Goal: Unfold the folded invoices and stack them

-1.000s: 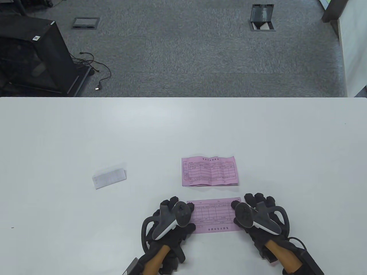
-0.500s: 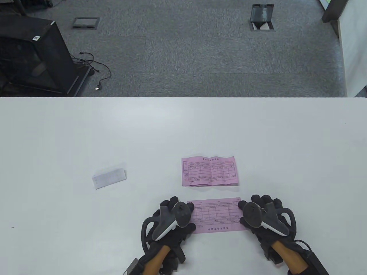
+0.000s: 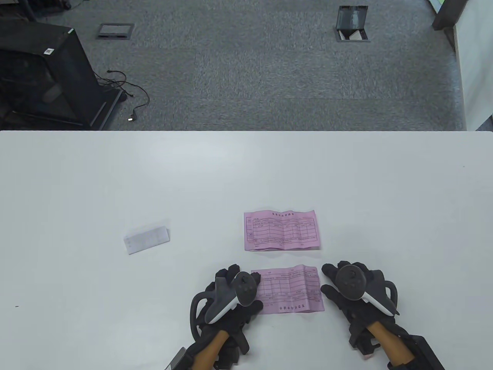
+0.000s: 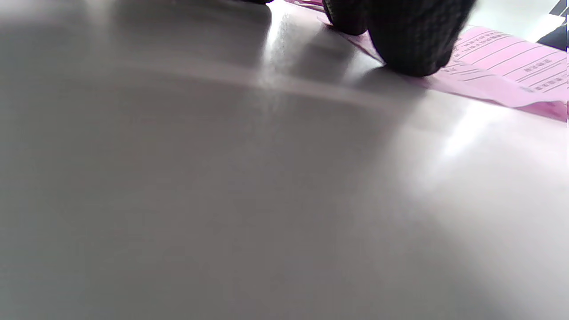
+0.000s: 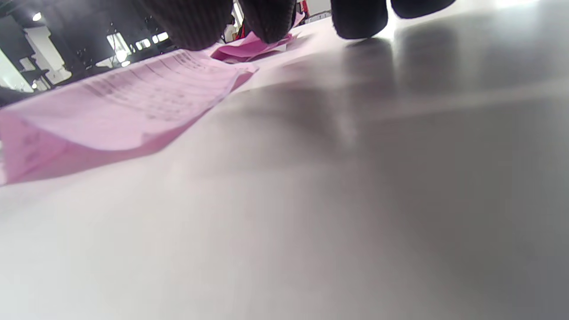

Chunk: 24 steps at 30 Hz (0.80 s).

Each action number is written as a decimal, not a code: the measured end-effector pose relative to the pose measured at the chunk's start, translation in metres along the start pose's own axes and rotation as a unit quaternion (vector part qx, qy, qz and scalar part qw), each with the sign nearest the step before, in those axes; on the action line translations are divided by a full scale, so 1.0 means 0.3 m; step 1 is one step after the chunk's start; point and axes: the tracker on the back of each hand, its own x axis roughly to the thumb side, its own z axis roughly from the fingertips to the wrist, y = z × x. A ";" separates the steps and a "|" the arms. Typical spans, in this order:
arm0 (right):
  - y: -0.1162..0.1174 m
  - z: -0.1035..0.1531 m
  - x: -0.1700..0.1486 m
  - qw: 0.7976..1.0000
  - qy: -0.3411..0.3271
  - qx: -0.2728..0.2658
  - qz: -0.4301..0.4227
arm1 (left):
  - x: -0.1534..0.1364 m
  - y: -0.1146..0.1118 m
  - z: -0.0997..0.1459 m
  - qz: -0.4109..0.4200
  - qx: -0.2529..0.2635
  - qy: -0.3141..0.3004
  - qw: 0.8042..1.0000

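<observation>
A near pink invoice (image 3: 290,289) lies unfolded and creased at the table's front. My left hand (image 3: 250,291) presses its left end flat; in the left wrist view the fingertips (image 4: 409,44) rest on the pink sheet (image 4: 502,66). My right hand (image 3: 329,279) is open, just right of the sheet and off it. In the right wrist view the sheet's right end (image 5: 133,102) curls up off the table, with my fingertips (image 5: 266,18) beside it. A second unfolded pink invoice (image 3: 282,230) lies just beyond. A folded white invoice (image 3: 146,239) lies to the left.
The white table (image 3: 346,185) ends at its far edge around mid-frame. Beyond it is grey carpet with a black cabinet (image 3: 42,77) at the left, two floor boxes, and a white panel (image 3: 475,69) at the right.
My right hand has slid right, off the near pink invoice. The sheet's right end has sprung back and shortened with its creases raised. The left hand has not moved.
</observation>
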 end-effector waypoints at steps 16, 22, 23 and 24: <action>0.036 -0.034 0.118 0.993 -0.020 0.001 0.120 | 0.009 -0.001 -0.003 -0.002 0.006 -0.002 1.000; 0.039 -0.038 0.119 0.998 0.002 0.012 0.068 | 0.013 -0.001 -0.003 -0.002 0.009 -0.003 1.000; 0.040 -0.039 0.115 0.998 0.010 0.016 0.055 | 0.013 -0.002 -0.004 -0.002 0.009 -0.003 1.000; 0.039 -0.040 0.112 0.999 0.016 0.017 0.036 | 0.014 -0.002 -0.004 -0.003 0.009 -0.003 1.000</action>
